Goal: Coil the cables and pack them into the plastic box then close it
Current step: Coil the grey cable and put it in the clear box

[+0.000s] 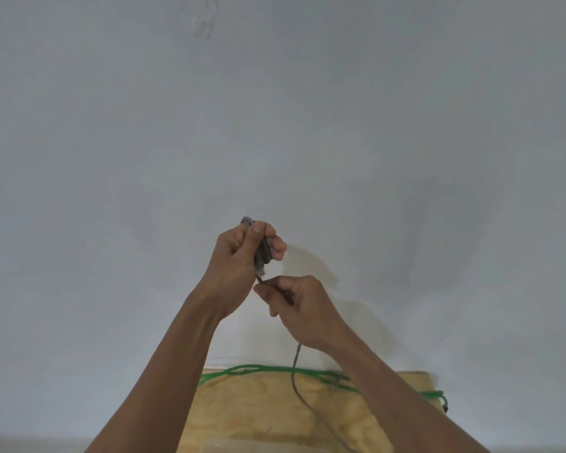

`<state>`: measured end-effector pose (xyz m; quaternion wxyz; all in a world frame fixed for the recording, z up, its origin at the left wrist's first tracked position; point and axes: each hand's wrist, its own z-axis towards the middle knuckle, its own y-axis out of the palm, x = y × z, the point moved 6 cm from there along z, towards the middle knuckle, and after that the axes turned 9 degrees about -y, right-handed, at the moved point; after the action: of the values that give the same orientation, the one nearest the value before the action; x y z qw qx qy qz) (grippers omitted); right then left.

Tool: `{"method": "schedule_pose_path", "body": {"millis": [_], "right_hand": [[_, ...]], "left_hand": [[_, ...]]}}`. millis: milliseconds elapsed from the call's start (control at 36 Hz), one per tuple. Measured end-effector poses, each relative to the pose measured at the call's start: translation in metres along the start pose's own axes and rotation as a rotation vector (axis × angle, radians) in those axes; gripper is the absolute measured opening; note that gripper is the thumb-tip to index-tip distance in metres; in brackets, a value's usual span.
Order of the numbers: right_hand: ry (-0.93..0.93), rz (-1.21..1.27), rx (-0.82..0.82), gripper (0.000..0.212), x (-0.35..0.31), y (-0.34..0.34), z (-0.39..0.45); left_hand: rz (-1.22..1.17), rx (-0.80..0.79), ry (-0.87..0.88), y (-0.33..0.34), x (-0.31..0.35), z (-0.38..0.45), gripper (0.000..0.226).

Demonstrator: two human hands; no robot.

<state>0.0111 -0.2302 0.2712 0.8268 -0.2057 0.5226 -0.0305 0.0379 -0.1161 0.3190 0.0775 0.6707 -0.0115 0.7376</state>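
Observation:
Both hands are raised in front of a pale wall. My left hand [242,256] is closed around a small bundle of grey cable [262,251], with loops showing between thumb and fingers. Just below it, my right hand [299,308] pinches the same grey cable where it leaves the bundle. The loose grey cable tail [296,384] hangs from under my right hand down to the wooden table [258,410]. A green cable [265,368] lies stretched along the table's far edge. The plastic box is out of view.
The wooden table sits against the wall, and only its far part shows at the bottom of the view. The green cable's end [443,400] hangs at the table's right corner. A pale object's edge [242,447] shows at the bottom.

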Motion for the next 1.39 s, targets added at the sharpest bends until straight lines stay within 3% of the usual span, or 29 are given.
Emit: {"method": "schedule_pose_path", "body": {"millis": [250,472,611,722,778,889,972,1056,1167,1278,1389], "right_hand": [[-0.070,-0.353,-0.120,0.024,-0.022,-0.013,-0.002],[-0.081,-0.688,-0.331,0.029,-0.045,-0.017,0.000],[-0.210,-0.788,-0.226,0.027,-0.062,-0.026,0.006],[-0.233,-0.720,-0.149,0.015,-0.071,-0.047,0.022],[-0.221,-0.570,-0.117,0.019,-0.071,-0.057,0.032],[-0.246,-0.225,-0.095,0.019,-0.075,-0.072,0.046],[-0.232,0.014,-0.098,0.016,-0.068,-0.072,0.051],[-0.133,0.250,-0.002,0.008,-0.049,-0.068,0.049],[-0.014,0.340,-0.002,0.016,-0.023,-0.046,0.030],[0.030,0.232,-0.014,0.046,-0.015,-0.024,0.012],[0.029,0.038,-0.086,0.037,-0.015,-0.016,0.001]], "left_hand": [[0.297,0.050,0.087,0.002,-0.001,-0.003,0.038],[0.070,0.090,0.018,0.003,-0.003,-0.003,0.036],[0.212,0.012,0.041,0.001,-0.005,-0.008,0.043],[0.331,-0.086,0.042,0.006,-0.010,-0.019,0.057],[0.299,-0.135,-0.024,0.010,-0.017,-0.025,0.059],[0.112,-0.259,-0.202,0.020,-0.028,-0.037,0.074],[-0.130,-0.336,-0.265,0.032,-0.021,-0.044,0.064],[-0.274,-0.384,-0.249,0.039,-0.008,-0.046,0.054],[-0.303,-0.410,-0.184,0.039,0.009,-0.042,0.043],[-0.290,-0.350,-0.124,0.032,0.016,-0.033,0.040],[-0.236,-0.278,-0.060,0.021,0.017,-0.022,0.035]]}}
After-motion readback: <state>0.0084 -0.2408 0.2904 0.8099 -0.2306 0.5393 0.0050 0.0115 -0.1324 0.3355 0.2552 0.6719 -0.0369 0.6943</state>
